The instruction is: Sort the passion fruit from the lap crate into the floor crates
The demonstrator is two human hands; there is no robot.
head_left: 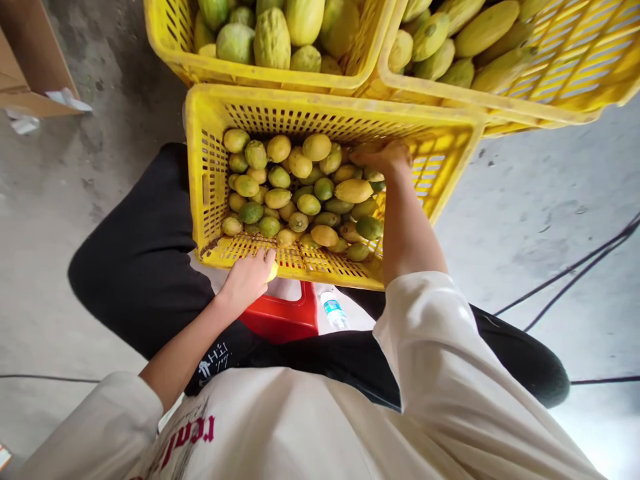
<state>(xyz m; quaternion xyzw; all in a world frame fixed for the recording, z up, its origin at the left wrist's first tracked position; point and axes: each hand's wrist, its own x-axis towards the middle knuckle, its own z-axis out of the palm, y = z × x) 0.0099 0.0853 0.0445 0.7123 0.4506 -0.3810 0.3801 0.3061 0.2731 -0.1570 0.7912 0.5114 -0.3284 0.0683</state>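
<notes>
A yellow plastic crate (213, 117) stands before me, with many small yellow and green oval fruits (354, 191), lemon-like in look, over its floor. My right hand (385, 157) reaches inside toward the far right corner. Its fingers stretch out low among the fruits there, partly in shadow and hidden by the hand. At the near side, my left hand (250, 273) is closed beside the crate's rim. A bright yellow bit shows under its fingers; too little of it is visible to name.
Two more yellow crates, one with large green-yellow fruits (273, 39) and one with long fruits (487, 28), stand against the far side. A red stool (285, 317) and a plastic bottle (334, 310) are between my legs. Cables (575, 270) lie right, a cardboard box (37, 50) left.
</notes>
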